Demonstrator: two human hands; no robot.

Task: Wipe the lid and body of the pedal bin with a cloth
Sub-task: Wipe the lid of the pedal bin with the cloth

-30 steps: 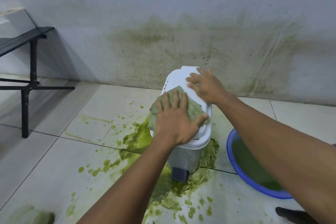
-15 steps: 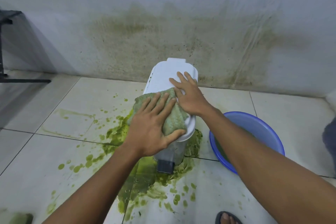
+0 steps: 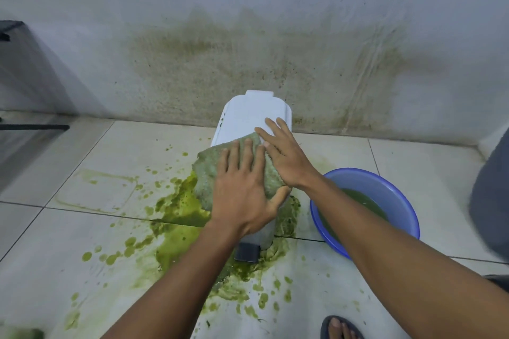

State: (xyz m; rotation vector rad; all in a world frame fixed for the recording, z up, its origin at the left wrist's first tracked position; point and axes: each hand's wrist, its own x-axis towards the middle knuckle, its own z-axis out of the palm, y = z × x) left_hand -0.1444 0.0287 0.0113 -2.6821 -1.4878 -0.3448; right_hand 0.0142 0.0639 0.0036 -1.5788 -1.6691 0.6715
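Hands: two, both bare, both reaching forward onto the top of the bin.

Left hand [image 3: 242, 195]: palm down on cloth [image 3: 209, 173], four fingers straight and spread, thumb stretched out along the cloth's near right edge. Pressing flat, nothing gripped.

Right hand [image 3: 286, 159]: palm down, fingers straight and slightly fanned, fingertips on bare lid [image 3: 248, 118], heel of hand over the cloth's right edge. Nothing gripped. Just beside the left hand, index finger close to the left fingertips.

Counts:
- pedal bin [image 3: 264, 237]: one, white, upright on floor [image 3: 82, 228], close to wall [image 3: 275, 8]
- lid: one, closed, far half bare, near half under cloth and hands
- pedal [image 3: 247, 252]: one, dark, at the front foot of the bin, below left wrist
- cloth: one, green-stained terry, draped over the near part of the lid and hanging down the bin's left side
- basin [image 3: 369, 170]: one, blue, holding green liquid, on floor just right of bin, partly under right forearm
- foot [image 3: 340, 327]: one, in dark sandal, bottom edge

Green spill [image 3: 179, 201]: thick puddle round the bin's base, splashes spreading left and toward the camera. Wall behind bin smeared olive-brown. Bin body mostly hidden by left hand and forearm; small strip visible above pedal.
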